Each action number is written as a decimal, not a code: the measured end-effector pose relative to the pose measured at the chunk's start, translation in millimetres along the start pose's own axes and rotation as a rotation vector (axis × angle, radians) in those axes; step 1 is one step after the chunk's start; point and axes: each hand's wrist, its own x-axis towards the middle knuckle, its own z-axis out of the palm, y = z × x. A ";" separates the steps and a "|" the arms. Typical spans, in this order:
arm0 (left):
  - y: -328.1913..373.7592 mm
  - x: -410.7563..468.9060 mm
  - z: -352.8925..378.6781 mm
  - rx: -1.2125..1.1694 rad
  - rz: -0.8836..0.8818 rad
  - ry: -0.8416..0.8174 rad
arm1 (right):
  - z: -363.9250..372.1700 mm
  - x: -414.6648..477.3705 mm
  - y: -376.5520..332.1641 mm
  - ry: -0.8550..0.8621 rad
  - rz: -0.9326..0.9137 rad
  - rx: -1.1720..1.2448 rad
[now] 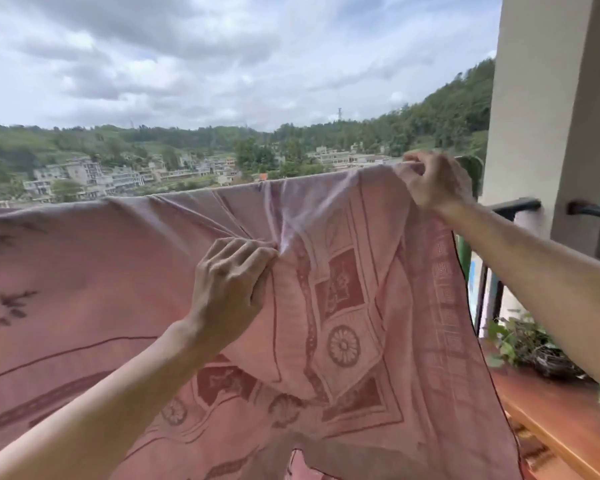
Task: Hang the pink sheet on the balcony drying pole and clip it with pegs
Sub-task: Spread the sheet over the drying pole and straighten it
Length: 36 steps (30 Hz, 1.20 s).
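open air above sheet, pillar right

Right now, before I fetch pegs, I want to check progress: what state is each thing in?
Sheet: draped over the pole, bunched and creased near its right end, no pegs visible.
Pole: mostly covered by the sheet.
Left hand: pinches a fold of sheet below the pole.
Right hand: grips the sheet's top edge at the pole.

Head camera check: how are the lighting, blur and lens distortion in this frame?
Head view: overcast, flat light, no hard shadows; pink sheet backlit, glowing pale near its top; wide-angle bending curves the drying pole and tilts the pillar; right hand and black railing slightly smeared; left hand sharp.
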 end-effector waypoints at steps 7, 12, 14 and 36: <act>-18.1 -27.3 5.7 0.048 0.106 -0.223 | 42.3 23.6 -35.7 0.042 -0.183 0.102; -46.2 31.2 2.6 0.111 -0.039 -0.116 | 32.3 1.7 -18.2 0.322 -0.217 0.110; -58.7 61.3 9.2 0.172 -0.121 -0.171 | 23.8 -23.8 0.5 0.353 -0.285 0.065; -80.1 74.9 58.3 -0.190 -0.207 0.018 | 12.7 19.2 16.6 0.114 0.599 0.334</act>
